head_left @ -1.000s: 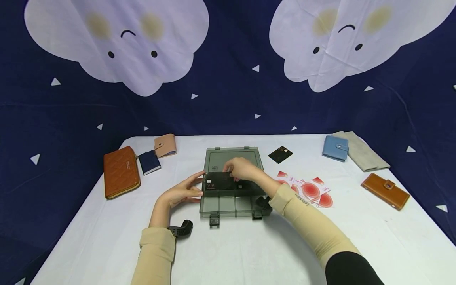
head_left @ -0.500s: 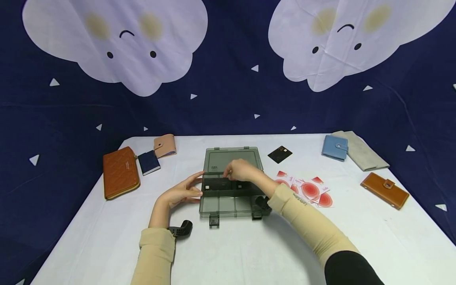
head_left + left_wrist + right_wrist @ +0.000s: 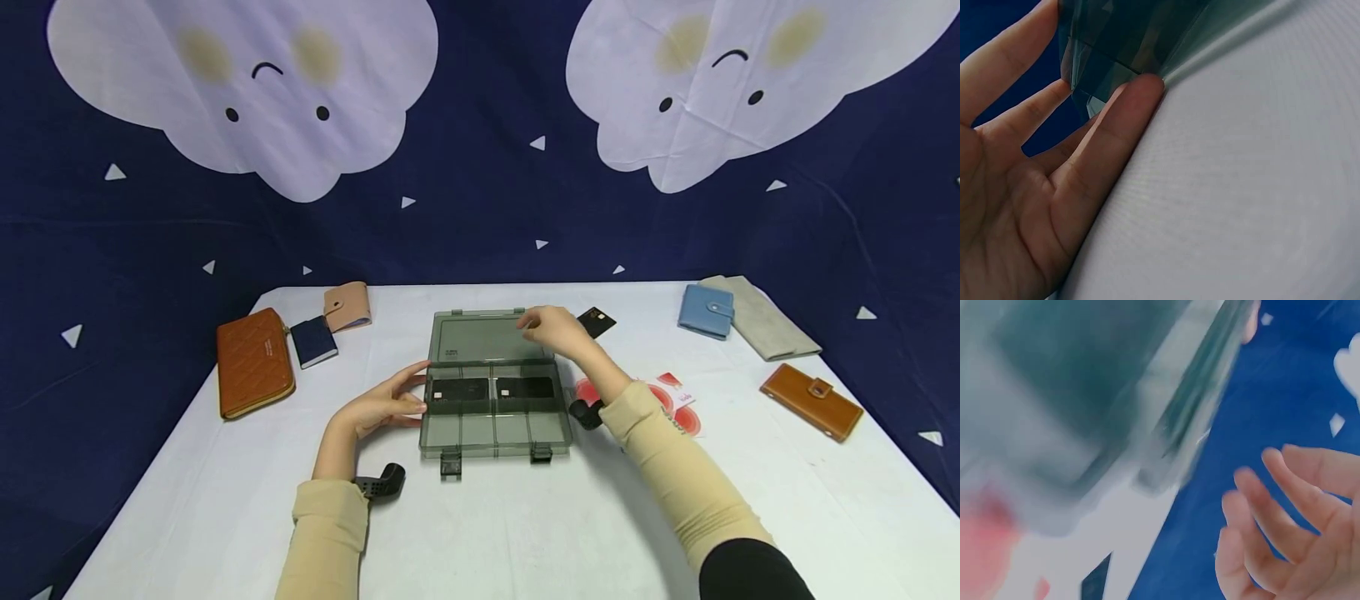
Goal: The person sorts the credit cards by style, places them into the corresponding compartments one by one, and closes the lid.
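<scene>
A see-through grey-green compartment box (image 3: pixel 477 429) lies on the table with its lid (image 3: pixel 480 336) folded back, away from the person. Two black cards, a left one (image 3: pixel 460 390) and a right one (image 3: pixel 527 388), lie side by side in its back row. My left hand (image 3: pixel 382 404) rests against the box's left side, its fingers spread and the fingertips at the plastic wall (image 3: pixel 1110 72). Over the lid's right edge hovers my right hand (image 3: pixel 558 332), holding nothing, fingers loosely bent (image 3: pixel 1272 531). Just behind it lies another black card (image 3: pixel 598 322), partly covered by the hand.
Red-and-white cards (image 3: pixel 678 400) lie right of the box, partly behind the right forearm. On the left are a brown zip wallet (image 3: pixel 255 362), a navy booklet (image 3: pixel 315 340) and a tan wallet (image 3: pixel 348 306). A blue wallet (image 3: pixel 703 310), grey pouch (image 3: pixel 772 321) and brown wallet (image 3: pixel 810 402) sit right.
The right hand has let go of the VIP card, which now lies in the box's back-left compartment. It has then moved right, toward the lid's edge. The left hand has stayed put.
</scene>
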`<state>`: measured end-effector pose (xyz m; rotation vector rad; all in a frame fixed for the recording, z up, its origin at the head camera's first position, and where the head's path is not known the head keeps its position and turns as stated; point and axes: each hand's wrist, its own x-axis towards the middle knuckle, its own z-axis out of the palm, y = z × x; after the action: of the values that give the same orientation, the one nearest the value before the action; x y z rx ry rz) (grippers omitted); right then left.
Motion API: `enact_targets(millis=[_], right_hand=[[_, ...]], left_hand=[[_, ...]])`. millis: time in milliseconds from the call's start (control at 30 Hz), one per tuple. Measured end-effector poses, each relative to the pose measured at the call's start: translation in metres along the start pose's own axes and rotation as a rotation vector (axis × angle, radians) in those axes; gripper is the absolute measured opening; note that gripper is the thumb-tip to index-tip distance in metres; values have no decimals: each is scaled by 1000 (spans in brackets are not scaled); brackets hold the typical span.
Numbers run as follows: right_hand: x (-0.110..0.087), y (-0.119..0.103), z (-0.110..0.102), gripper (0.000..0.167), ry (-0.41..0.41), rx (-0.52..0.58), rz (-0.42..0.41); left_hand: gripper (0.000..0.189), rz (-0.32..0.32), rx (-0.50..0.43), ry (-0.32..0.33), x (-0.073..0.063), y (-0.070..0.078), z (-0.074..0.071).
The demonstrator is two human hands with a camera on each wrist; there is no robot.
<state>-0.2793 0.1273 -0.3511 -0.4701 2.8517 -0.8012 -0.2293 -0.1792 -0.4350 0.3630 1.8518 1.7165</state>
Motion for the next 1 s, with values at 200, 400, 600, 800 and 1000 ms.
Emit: enact_targets(millis=[200,400,600,800,1000], right_hand=[[9,45,-1,46,11,-109,178],[14,71,5,61,-184,-270,290],[8,84,0,61,-231,-242,198],[0,101,-17,22,-172,-118,10],[-6,112,-34,23,-106,-164,191]], left_hand=[[82,-6,-1,-3,0,0,-1],[83,-2,-1,-9,0,-1,-1],[84,0,-4,-11,0,-1,-1],[82,-1,-1,-5,0,0,-1],[81,1,-2,-6,0,0,-1]])
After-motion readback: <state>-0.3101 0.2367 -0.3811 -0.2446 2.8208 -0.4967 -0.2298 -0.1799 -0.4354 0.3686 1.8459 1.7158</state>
